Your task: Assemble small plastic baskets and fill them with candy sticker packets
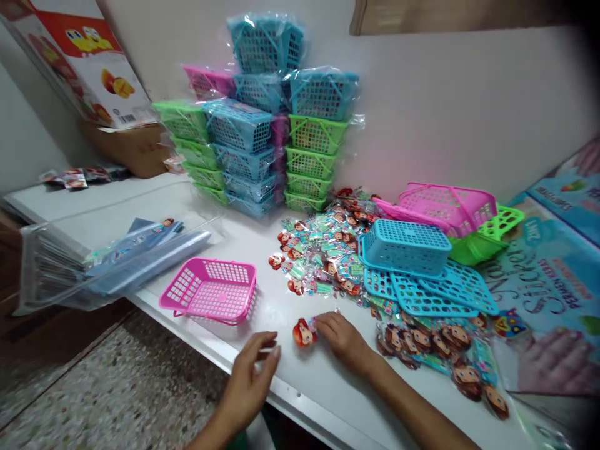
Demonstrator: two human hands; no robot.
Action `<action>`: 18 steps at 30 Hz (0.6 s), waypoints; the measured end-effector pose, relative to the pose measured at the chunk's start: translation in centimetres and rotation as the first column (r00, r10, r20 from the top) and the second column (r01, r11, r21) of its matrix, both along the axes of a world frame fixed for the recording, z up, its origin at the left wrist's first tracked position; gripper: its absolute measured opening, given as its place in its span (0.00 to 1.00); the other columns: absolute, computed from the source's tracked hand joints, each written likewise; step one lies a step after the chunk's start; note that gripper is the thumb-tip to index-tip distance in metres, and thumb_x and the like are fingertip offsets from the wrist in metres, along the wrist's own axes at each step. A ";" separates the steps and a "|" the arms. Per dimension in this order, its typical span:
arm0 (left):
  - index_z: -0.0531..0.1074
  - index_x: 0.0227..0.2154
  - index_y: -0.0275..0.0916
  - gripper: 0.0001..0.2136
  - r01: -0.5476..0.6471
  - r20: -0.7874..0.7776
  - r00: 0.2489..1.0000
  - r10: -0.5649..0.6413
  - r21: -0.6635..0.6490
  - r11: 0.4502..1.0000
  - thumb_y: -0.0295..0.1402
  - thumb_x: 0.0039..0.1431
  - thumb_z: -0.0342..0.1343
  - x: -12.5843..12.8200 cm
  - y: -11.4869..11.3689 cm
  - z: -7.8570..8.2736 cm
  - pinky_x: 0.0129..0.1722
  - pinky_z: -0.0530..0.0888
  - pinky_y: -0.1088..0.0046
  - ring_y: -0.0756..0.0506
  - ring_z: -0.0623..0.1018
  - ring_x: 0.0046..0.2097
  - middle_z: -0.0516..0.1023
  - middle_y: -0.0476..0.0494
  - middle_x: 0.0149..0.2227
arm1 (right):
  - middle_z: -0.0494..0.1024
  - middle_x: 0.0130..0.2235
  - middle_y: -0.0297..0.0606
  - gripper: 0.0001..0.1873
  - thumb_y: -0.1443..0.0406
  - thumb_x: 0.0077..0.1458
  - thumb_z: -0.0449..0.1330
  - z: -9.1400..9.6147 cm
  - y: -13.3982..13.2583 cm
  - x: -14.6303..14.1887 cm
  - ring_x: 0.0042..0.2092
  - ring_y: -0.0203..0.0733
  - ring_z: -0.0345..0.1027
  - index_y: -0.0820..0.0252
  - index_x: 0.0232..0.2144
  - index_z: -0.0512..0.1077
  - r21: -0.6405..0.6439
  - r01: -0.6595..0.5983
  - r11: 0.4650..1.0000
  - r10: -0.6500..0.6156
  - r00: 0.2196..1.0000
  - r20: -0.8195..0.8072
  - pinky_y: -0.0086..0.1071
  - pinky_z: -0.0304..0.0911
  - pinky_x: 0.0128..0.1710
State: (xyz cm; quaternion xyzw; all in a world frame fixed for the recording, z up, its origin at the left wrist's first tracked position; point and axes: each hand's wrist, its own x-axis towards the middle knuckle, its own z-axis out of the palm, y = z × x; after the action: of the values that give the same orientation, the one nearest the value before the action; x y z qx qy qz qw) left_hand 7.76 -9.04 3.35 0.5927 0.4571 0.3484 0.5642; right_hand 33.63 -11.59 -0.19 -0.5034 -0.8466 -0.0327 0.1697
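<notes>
My right hand (343,340) has its fingertips closed on the end of a small red-haired doll-face packet (304,334) at the table's front. To the left of it, my left hand (248,374) hovers by the table edge with thumb and fingers apart, holding nothing. A pink plastic basket (213,294) stands upright just beyond my left hand, with no contact. Behind my right hand lies a loose heap of similar doll-face packets (335,250). More packets with brown-haired doll faces (424,344) lie in a group to the right of my right forearm.
Wrapped blue baskets (246,162) and green baskets (312,162) are stacked against the wall. An upturned blue basket (405,247) rests on blue lattice pieces (435,297), with pink baskets (450,206) behind. A clear plastic container (56,269) overhangs the left edge. Cartons (89,69) stand farther left.
</notes>
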 end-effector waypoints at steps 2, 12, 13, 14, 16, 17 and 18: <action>0.73 0.39 0.34 0.22 0.232 0.299 0.952 -0.068 -0.558 0.797 0.50 0.55 0.52 2.2 -0.2 -0.4 0.37 0.75 0.63 0.39 0.77 0.40 0.76 0.34 0.40 | 0.74 0.47 0.47 0.16 0.74 0.59 0.51 1.3 -2.2 -1.6 0.51 0.44 0.64 0.64 0.50 0.66 0.135 -0.120 0.984 0.132 0.988 -0.084 0.40 0.65 0.50; 0.70 0.39 0.31 0.10 0.371 0.456 0.884 0.103 -0.818 0.440 0.31 0.56 0.56 4.1 1.5 -2.9 0.33 0.77 0.66 0.42 0.80 0.35 0.79 0.36 0.37 | 0.67 0.54 0.51 0.24 0.69 0.58 0.52 1.5 -9.6 -1.0 0.56 0.49 0.58 0.62 0.58 0.58 0.161 0.578 0.800 -0.551 0.814 -0.183 0.48 0.60 0.53; 0.69 0.40 0.31 0.10 0.349 0.433 0.894 0.113 -0.833 0.430 0.32 0.56 0.56 4.1 1.5 -3.0 0.34 0.77 0.64 0.41 0.80 0.35 0.79 0.36 0.39 | 0.64 0.55 0.54 0.26 0.68 0.58 0.52 1.1 -10.2 0.8 0.57 0.52 0.57 0.64 0.58 0.57 0.155 0.697 0.701 -0.682 0.717 -0.144 0.50 0.59 0.53; 0.69 0.40 0.32 0.11 0.349 0.430 0.896 0.112 -0.836 0.423 0.32 0.57 0.55 4.1 1.3 -3.0 0.34 0.77 0.64 0.42 0.80 0.35 0.79 0.36 0.39 | 0.62 0.56 0.56 0.27 0.67 0.57 0.53 0.7 -10.8 2.5 0.57 0.55 0.56 0.67 0.59 0.56 0.133 0.777 0.615 -0.774 0.628 -0.087 0.52 0.58 0.52; 0.69 0.40 0.30 0.12 0.372 0.433 0.899 0.072 -0.839 0.398 0.34 0.57 0.55 4.4 0.8 -2.8 0.34 0.77 0.66 0.43 0.80 0.34 0.79 0.35 0.38 | 0.63 0.56 0.59 0.27 0.67 0.56 0.54 0.3 -11.5 5.3 0.54 0.59 0.58 0.70 0.58 0.59 0.067 0.846 0.528 -0.849 0.527 0.037 0.52 0.60 0.49; 0.69 0.40 0.30 0.12 0.381 0.433 0.900 0.048 -0.837 0.393 0.34 0.57 0.55 4.7 0.5 -2.7 0.33 0.77 0.68 0.43 0.80 0.33 0.79 0.35 0.37 | 0.67 0.53 0.57 0.24 0.67 0.56 0.53 0.2 -11.7 6.2 0.52 0.58 0.60 0.69 0.55 0.62 0.034 0.851 0.524 -0.850 0.520 0.080 0.50 0.61 0.47; 0.69 0.39 0.30 0.12 0.389 0.435 0.900 0.029 -0.831 0.397 0.34 0.56 0.56 5.0 0.2 -2.6 0.32 0.77 0.68 0.43 0.80 0.33 0.79 0.35 0.36 | 0.70 0.49 0.55 0.20 0.69 0.57 0.52 0.2 -11.8 6.7 0.49 0.55 0.63 0.68 0.52 0.66 0.006 0.843 0.539 -0.838 0.535 0.104 0.47 0.62 0.46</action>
State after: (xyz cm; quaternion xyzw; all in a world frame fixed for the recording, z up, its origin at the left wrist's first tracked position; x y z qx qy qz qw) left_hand 12.75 -8.88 0.71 0.1613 0.3838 0.0901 0.9047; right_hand 40.33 -23.35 -0.04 -0.8493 -0.5087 -0.1150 0.0816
